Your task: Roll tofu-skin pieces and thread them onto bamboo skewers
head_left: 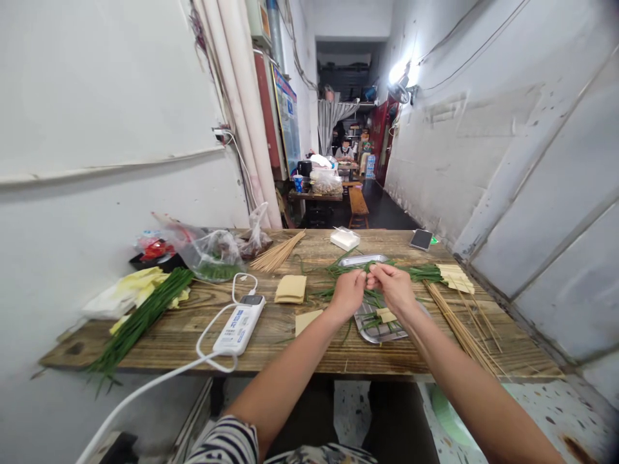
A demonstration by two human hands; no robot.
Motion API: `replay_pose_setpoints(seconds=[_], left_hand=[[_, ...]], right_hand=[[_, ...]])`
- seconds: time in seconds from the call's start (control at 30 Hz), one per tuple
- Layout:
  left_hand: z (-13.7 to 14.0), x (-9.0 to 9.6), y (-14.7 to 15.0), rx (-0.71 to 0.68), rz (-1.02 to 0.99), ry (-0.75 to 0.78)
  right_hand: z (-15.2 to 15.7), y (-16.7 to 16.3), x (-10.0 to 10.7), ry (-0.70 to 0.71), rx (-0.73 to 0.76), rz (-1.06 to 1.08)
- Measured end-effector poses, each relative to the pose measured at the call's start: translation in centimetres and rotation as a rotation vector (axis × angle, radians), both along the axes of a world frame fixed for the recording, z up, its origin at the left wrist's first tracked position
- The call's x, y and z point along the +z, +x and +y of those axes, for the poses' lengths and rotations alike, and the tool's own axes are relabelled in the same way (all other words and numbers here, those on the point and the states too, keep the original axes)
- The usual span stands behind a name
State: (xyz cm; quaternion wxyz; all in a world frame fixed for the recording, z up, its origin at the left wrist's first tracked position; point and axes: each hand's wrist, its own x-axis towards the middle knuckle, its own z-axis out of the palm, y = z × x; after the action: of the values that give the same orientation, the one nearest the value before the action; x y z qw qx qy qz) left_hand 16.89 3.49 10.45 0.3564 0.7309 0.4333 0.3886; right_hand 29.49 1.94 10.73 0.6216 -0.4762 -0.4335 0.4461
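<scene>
My left hand (349, 295) and my right hand (393, 287) meet above a metal tray (374, 338), fingertips pinched together. Thin green chives (369, 265) run between and behind the fingers, and both hands grip some of them. Inside the tray lies a small pale-yellow roll (385, 315) with chives sticking out of it. Left of my hands are a stack of square pale-yellow sheets (291, 289) and a single sheet (307, 321), partly behind my left wrist. A second metal tray (349, 261) shows just beyond my hands.
Wooden skewers (457, 325) lie on the right, others (279, 252) at the back. A white power strip (239, 327) with its cable stands left. Beyond it are a large chive bundle (145, 316) and plastic bags (213, 251). A phone (422, 240) lies back right. A person (345, 152) sits far off.
</scene>
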Motion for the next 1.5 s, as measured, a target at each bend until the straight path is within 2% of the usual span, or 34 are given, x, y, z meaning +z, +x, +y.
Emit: replay_pose_setpoints(seconds=[0.03,0.1,0.2,0.27,0.37,0.47,0.57,0.7,0.87,1.0,1.13,1.2,1.37,1.5], left_hand=[[0.2,0.0,-0.3,-0.009,0.051,0.023],[0.6,-0.1,-1.0,-0.063,0.110,0.020],[1.0,-0.1,-2.0,-0.175,0.113,-0.084],[1.0,0.0,-2.5,-0.229,0.102,-0.148],[0.8,0.4,-3.2,-0.327,0.087,-0.237],[0.5,0.7,-3.9,-0.473,0.015,-0.382],[0.3,0.5,-4.6,-0.532,-0.157,-0.499],[0.1,-0.2,-5.7,-0.446,-0.300,-0.514],[-0.6,-0.8,-7.0,-0.341,-0.239,-0.367],[-0.9,-1.4,-7.3,-0.259,-0.074,-0.128],[-0.8,-2.4,-6.4,-0.093,0.030,0.121],[-0.8,-2.8,-5.8,-0.023,0.053,0.191],[-0.9,-3.2,-5.5,-0.022,0.006,0.194],[-0.9,-3.4,-6.2,-0.025,0.007,0.136]], right_hand=[[-0.1,0.3,0.1,0.013,0.003,-0.071],[-0.5,1.1,0.7,0.097,-0.009,-0.362],[-1.5,1.9,2.4,0.370,-0.010,-1.057],[-2.2,1.6,3.5,0.518,0.080,-1.485],[-2.9,0.1,4.1,0.539,0.190,-1.887],[-3.1,-0.7,4.0,0.479,0.259,-2.028],[-2.9,-0.4,3.6,0.437,0.258,-1.991],[-2.6,0.3,2.7,0.331,0.151,-1.807],[-2.5,-0.2,1.4,0.218,0.106,-1.571],[-2.4,-1.1,0.9,0.175,0.077,-1.386],[-2.4,-2.4,0.0,0.164,0.018,-1.164],[-2.4,-3.3,-0.8,0.149,0.006,-1.042],[-2.4,-6.2,-3.5,0.136,-0.083,-0.817],[-2.7,-8.4,-5.0,0.206,-0.213,-0.886]])
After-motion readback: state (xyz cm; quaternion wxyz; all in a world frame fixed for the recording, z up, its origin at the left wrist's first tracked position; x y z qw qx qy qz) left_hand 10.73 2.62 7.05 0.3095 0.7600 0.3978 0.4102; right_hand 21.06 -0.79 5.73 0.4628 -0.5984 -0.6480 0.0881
